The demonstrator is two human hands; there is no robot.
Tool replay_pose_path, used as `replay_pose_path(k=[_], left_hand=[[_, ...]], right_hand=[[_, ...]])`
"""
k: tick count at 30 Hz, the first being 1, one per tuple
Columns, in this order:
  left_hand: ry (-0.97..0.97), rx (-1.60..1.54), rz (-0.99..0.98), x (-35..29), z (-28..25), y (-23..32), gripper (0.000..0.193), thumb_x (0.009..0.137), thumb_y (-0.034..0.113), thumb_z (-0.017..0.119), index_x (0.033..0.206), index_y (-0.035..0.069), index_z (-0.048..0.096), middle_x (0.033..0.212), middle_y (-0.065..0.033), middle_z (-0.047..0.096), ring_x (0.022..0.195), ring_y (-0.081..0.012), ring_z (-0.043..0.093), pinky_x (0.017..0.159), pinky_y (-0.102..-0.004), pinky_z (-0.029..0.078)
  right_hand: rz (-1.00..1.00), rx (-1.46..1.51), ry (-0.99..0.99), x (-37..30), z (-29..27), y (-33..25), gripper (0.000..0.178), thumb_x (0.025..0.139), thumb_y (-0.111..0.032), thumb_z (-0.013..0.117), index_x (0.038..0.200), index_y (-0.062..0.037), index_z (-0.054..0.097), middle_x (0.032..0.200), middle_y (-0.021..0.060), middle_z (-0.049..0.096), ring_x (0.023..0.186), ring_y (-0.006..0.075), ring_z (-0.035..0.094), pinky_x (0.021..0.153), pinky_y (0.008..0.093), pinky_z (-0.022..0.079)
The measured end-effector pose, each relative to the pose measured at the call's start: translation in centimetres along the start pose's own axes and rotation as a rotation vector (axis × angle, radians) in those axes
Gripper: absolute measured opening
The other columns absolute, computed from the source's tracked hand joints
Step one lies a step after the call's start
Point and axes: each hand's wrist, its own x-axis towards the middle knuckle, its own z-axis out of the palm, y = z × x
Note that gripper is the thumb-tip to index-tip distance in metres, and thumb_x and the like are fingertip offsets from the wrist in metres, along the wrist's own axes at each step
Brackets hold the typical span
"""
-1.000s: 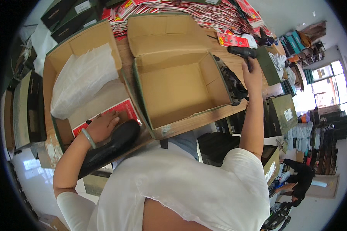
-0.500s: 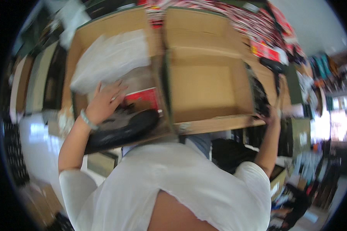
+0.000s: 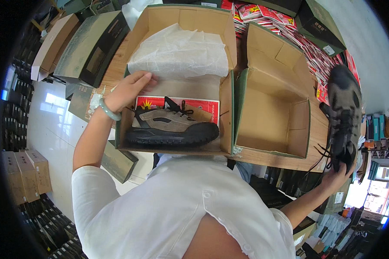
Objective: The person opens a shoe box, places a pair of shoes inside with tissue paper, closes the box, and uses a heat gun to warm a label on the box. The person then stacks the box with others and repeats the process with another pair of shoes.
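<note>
A green shoe box (image 3: 227,108) with a tan inside stands open in front of me. In it a brown and black lace-up shoe (image 3: 173,125) lies on its side, sole toward me, over a red printed card (image 3: 207,105). White tissue paper (image 3: 179,52) is folded back against the raised lid. My left hand (image 3: 132,91), fingers apart, is at the box's left side beside the tissue's lower edge, holding nothing. Far right, my right hand (image 3: 339,175) grips a matching shoe (image 3: 345,108) by its heel end, toe pointing away and laces dangling.
A second open box (image 3: 272,116), showing only its bare inside, adjoins on the right. Red printed cards (image 3: 285,32) are piled behind it. Closed shoe boxes (image 3: 90,47) stand at the left, and another green box (image 3: 320,28) at the back right. The wooden table (image 3: 289,161) ends near my body.
My right hand has come out to the right and now holds up a shoe. My left hand has moved from over the red card to the box's left side. The view has shifted.
</note>
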Motion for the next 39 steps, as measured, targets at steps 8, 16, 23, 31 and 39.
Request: replay_pose_path(k=[8, 16, 23, 31, 39], left_hand=[[-0.474, -0.809, -0.197, -4.0, 1.5, 5.0, 0.074, 0.098, 0.066, 0.026, 0.145, 0.009, 0.033, 0.133, -0.0187, 0.055, 0.108, -0.0326, 0.065, 0.090, -0.0444, 0.055], [-0.027, -0.652, -0.102, -3.5, -1.0, -0.8, 0.047, 0.098, 0.032, 0.059, 0.134, 0.011, 0.039, 0.130, -0.0085, 0.050, 0.117, -0.0227, 0.056, 0.097, -0.0430, 0.052], [-0.086, -0.642, 0.040, -3.5, 0.0, -0.5, 0.044, 0.095, 0.019, 0.064, 0.129, 0.009, 0.039, 0.126, -0.0086, 0.050, 0.116, -0.0208, 0.056, 0.097, -0.0369, 0.052], [0.117, -0.477, 0.191, -2.3, -0.7, -1.8, 0.046, 0.104, 0.037, 0.042, 0.136, 0.004, 0.044, 0.132, -0.0099, 0.053, 0.114, -0.0175, 0.056, 0.092, -0.0294, 0.048], [0.280, 0.231, 0.306, -0.9, -0.1, -2.0, 0.048, 0.104, 0.039, 0.040, 0.106, -0.001, 0.067, 0.101, -0.0152, 0.069, 0.096, -0.0260, 0.065, 0.091, -0.0337, 0.047]], right_hand=[[-0.398, -0.213, -0.815, -11.8, 20.3, -4.3, 0.062, 0.064, 0.011, 0.043, 0.120, -0.0063, 0.062, 0.144, 0.0193, 0.046, 0.139, 0.0319, 0.038, 0.117, 0.0403, 0.023], [-0.575, -0.098, -1.161, -18.0, 24.8, 1.2, 0.075, 0.072, 0.000, 0.074, 0.137, -0.0099, 0.038, 0.155, 0.0308, 0.006, 0.143, 0.0475, 0.016, 0.116, 0.0489, 0.022], [-0.516, -0.390, -1.254, -16.8, 25.0, -0.9, 0.113, 0.057, -0.014, 0.090, 0.148, -0.0202, 0.024, 0.141, 0.0271, 0.022, 0.131, 0.0469, 0.026, 0.107, 0.0517, 0.032], [-0.779, -0.335, -0.938, -17.9, 25.3, -0.5, 0.087, 0.055, -0.007, 0.087, 0.133, -0.0225, 0.051, 0.130, 0.0217, 0.035, 0.124, 0.0436, 0.034, 0.103, 0.0497, 0.036], [-0.965, -0.350, -0.894, -20.3, 26.2, 1.7, 0.083, 0.056, -0.004, 0.083, 0.131, -0.0230, 0.054, 0.129, 0.0207, 0.036, 0.121, 0.0450, 0.036, 0.103, 0.0515, 0.035]])
